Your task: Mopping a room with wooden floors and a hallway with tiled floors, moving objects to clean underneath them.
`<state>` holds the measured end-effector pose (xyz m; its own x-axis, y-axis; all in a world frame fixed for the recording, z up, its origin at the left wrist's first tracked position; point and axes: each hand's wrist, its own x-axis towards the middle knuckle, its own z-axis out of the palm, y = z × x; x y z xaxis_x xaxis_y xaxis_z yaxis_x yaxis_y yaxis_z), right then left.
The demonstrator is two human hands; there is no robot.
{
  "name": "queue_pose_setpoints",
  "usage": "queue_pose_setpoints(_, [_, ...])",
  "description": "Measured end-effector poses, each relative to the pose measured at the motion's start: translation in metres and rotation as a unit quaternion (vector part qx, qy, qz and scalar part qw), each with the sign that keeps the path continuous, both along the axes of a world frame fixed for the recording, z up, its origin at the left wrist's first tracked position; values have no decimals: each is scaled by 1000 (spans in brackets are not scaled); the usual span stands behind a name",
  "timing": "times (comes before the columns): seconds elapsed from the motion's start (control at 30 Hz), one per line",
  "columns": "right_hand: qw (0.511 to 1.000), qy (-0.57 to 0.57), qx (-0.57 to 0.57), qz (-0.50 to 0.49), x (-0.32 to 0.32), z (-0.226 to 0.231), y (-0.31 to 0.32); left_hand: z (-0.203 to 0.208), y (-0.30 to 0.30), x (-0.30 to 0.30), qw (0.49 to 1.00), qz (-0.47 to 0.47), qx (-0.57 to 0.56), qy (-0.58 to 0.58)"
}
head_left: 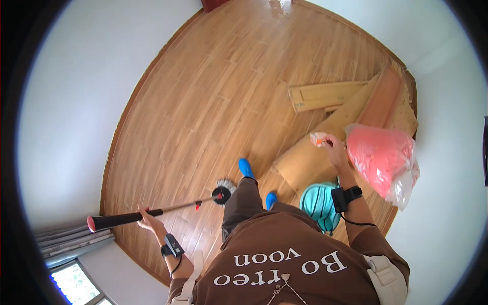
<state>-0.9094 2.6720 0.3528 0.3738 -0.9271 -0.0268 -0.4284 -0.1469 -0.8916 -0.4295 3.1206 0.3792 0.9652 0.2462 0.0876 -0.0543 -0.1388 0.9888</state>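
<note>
My left hand (151, 220) is wrapped round the handle of a spin mop (178, 207), near the black grip with its red end cap. The mop's pole slants to its round black head with grey-white strands (226, 186), which rests on the floor beside my left foot. Out to the right, my right hand (334, 148) pinches a small white-and-orange packet (318, 139) above a brown board. Just right of that hand is a pink bundle in a clear plastic bag (378, 155). Below my right forearm sits a turquoise bag (316, 204), partly hidden by my arm.
Several loose wooden boards (330, 95) lie in the right corner, against the wall. Both my feet wear blue shoe covers (246, 167). Wood-look flooring (203, 101) stretches ahead between white walls. A grey curtain (76, 239) and a window (76, 284) are at the lower left.
</note>
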Motion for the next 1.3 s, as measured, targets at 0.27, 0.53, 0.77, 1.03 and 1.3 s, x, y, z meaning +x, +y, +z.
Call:
queue_pose_setpoints(0.27, [995,82,-56,-11,103,-22,-193,-43,-221,120,1000,-14,-13,23])
queue_pose_setpoints(0.53, [987,130,-47,-76,172,25,-347,-20,-510,193,975,-218,-7,35])
queue_pose_setpoints(0.77, [981,152,-45,-111,226,1,-513,2,-738,275,929,-366,-57,5])
queue_pose_setpoints(1.03, [976,175,-78,-102,321,10,-730,-16,-929,369,935,-348,-63,-20])
queue_pose_setpoints(1.3, [974,175,-137,-38,429,20,-963,-51,-1094,435,948,-315,-37,30])
